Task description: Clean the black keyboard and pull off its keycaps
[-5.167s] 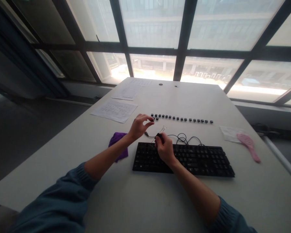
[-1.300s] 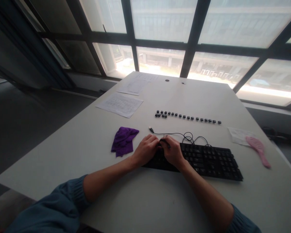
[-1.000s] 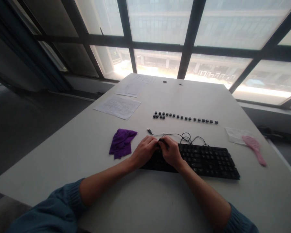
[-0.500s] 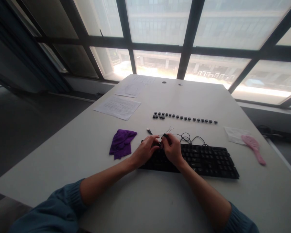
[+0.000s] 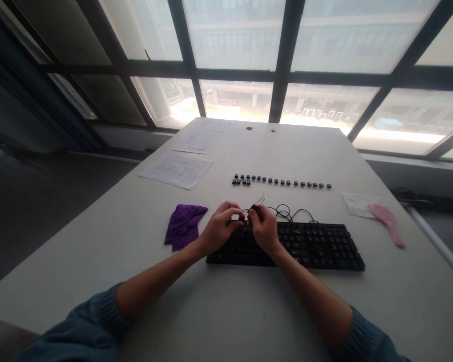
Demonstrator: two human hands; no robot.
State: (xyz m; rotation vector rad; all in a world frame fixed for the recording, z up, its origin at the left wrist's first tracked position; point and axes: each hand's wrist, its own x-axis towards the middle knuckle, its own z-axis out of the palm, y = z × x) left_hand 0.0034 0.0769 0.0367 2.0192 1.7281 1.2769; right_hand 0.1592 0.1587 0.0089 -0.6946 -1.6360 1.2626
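A black keyboard lies on the white table under both my hands. Over its left part, my left hand pinches a small black keycap between thumb and fingers. My right hand is closed around the black handle of a keycap puller, whose thin wire ends point up and away from me. The two hands are close together, just above the back row of keys. Beyond the keyboard, several black keycaps are set out in a line, with a short second row at its left end.
A crumpled purple cloth lies left of the keyboard. Printed sheets are spread farther back on the left. The keyboard's black cable loops behind it. At the right, a pink hairbrush rests partly on a clear plastic bag.
My left hand has drawn slightly away from the right, and the keycap in its fingers now shows above the keyboard. The whole view has shifted a little.
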